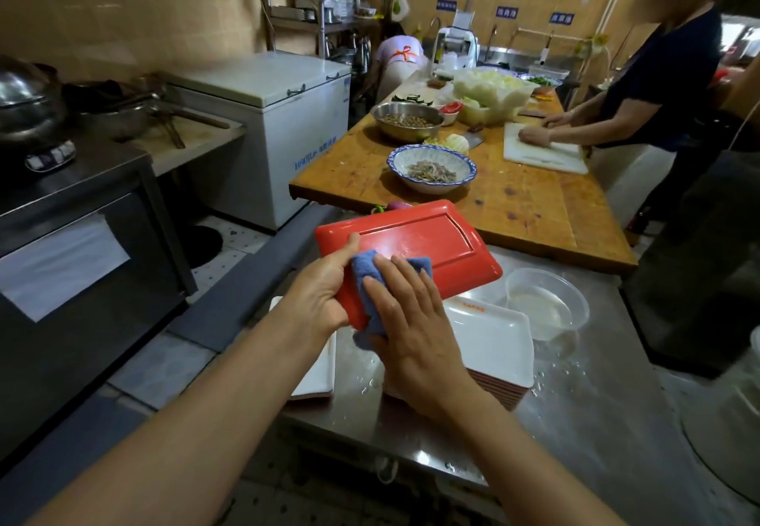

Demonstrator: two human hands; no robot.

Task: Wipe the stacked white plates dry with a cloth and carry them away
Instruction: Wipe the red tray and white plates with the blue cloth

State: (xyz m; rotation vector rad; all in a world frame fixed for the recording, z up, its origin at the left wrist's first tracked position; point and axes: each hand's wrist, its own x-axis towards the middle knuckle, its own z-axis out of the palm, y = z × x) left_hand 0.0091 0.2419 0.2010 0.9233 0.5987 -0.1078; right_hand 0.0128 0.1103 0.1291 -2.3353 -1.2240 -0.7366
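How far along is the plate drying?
Done, it seems: one white plate set aside at left. In hand: the left hand holds a red-backed plate while the right hand presses a blue cloth on it. Left: the stack on the wet steel table.

Hands: 2, left hand [325, 291] and right hand [411, 320]
Blue cloth [372, 278]: 1
Red plate [415, 237]: 1, in the air
White plate stack [493, 340]: 1, plate count can't be read
Lone white plate [318, 373]: 1
Clear bowl [547, 303]: 1
Patterned bowl [432, 167]: 1
Steel bowl [407, 120]: 1
Cutting board [547, 151]: 1
Other people: 2
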